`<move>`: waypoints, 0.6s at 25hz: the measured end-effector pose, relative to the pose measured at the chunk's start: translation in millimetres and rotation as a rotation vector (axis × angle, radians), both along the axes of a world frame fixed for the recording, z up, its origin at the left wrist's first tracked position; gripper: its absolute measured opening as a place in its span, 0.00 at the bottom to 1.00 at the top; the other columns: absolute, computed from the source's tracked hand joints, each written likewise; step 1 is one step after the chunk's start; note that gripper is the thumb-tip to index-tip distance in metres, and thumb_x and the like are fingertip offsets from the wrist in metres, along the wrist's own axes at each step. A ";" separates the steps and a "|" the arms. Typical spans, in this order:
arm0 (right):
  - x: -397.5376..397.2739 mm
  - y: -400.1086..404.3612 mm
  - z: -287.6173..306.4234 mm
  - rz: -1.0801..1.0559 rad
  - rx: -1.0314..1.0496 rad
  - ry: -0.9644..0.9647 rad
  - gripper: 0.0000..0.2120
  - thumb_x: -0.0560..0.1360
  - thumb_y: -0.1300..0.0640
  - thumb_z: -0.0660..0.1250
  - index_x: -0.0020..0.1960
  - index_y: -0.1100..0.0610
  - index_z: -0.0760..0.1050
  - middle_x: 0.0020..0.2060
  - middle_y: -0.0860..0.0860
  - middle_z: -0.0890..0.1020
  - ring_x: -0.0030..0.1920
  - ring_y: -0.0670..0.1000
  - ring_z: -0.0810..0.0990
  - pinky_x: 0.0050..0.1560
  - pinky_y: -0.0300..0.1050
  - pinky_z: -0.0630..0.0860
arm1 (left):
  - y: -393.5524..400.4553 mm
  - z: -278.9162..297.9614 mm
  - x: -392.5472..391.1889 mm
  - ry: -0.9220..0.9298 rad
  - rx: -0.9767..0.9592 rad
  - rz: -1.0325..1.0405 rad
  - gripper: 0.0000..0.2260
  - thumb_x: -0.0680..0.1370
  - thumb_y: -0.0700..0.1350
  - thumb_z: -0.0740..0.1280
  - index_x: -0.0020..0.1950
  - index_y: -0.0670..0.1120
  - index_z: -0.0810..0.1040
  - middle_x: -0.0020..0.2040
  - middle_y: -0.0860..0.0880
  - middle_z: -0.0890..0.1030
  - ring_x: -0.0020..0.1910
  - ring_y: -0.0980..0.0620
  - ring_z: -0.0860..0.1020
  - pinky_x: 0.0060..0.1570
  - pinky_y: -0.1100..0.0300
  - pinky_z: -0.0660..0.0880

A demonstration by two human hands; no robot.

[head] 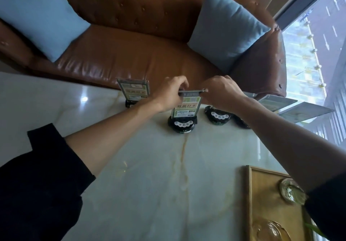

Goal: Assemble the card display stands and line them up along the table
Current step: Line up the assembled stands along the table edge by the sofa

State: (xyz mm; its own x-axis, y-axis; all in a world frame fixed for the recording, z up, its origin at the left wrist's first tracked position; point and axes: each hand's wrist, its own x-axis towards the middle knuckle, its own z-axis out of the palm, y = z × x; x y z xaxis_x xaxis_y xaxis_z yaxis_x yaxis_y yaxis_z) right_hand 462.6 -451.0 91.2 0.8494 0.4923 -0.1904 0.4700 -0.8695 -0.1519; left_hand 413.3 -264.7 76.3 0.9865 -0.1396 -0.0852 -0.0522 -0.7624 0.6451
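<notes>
A green-printed card panel (185, 107) stands upright in a black base (182, 125) near the far edge of the pale marble table (149, 175). My left hand (171, 93) pinches the panel's top left corner. My right hand (221, 91) pinches its top right corner. To the left stands another card stand (133, 92), upright in its own base. To the right, a bare black base (218, 116) sits on the table and a second base (241, 122) is partly hidden by my right forearm. Two loose card panels (292, 108) lie at the far right edge.
A wooden tray (262, 188) with glass dishes (291, 190) sits at the near right. A brown leather sofa (140, 53) with two light blue cushions (226, 29) runs behind the table. A window (318, 44) is at the right.
</notes>
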 end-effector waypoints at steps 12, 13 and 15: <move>13.5 -34.5 6.5 -0.048 0.041 -0.031 0.07 0.74 0.53 0.65 0.47 0.50 0.82 0.45 0.47 0.86 0.50 0.54 0.81 0.56 0.50 0.72 | -19.9 -10.7 22.0 -0.069 -0.063 0.152 0.04 0.70 0.37 0.76 0.44 0.43 0.85 0.41 0.47 0.85 0.41 0.49 0.81 0.41 0.62 0.73; 13.0 -36.8 7.3 -0.054 0.047 -0.029 0.07 0.74 0.53 0.65 0.48 0.50 0.83 0.45 0.47 0.86 0.49 0.54 0.81 0.55 0.49 0.72 | -22.3 -11.0 23.2 -0.068 -0.063 0.144 0.04 0.71 0.38 0.76 0.44 0.42 0.85 0.41 0.47 0.85 0.42 0.49 0.81 0.41 0.61 0.72; 10.8 -38.0 8.7 -0.074 0.067 -0.006 0.08 0.75 0.55 0.65 0.48 0.50 0.83 0.42 0.49 0.84 0.45 0.55 0.79 0.48 0.46 0.71 | -24.1 -11.8 24.0 -0.072 -0.058 0.134 0.04 0.71 0.39 0.76 0.45 0.43 0.85 0.41 0.48 0.85 0.42 0.49 0.81 0.44 0.59 0.73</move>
State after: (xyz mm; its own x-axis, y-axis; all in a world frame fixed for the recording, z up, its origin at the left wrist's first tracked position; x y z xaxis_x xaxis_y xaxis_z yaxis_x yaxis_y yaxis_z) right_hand 473.4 -489.0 100.0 0.8850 0.4393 -0.1542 0.4055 -0.8901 -0.2082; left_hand 437.3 -288.9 64.5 0.9999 -0.0090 -0.0092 -0.0002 -0.7272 0.6864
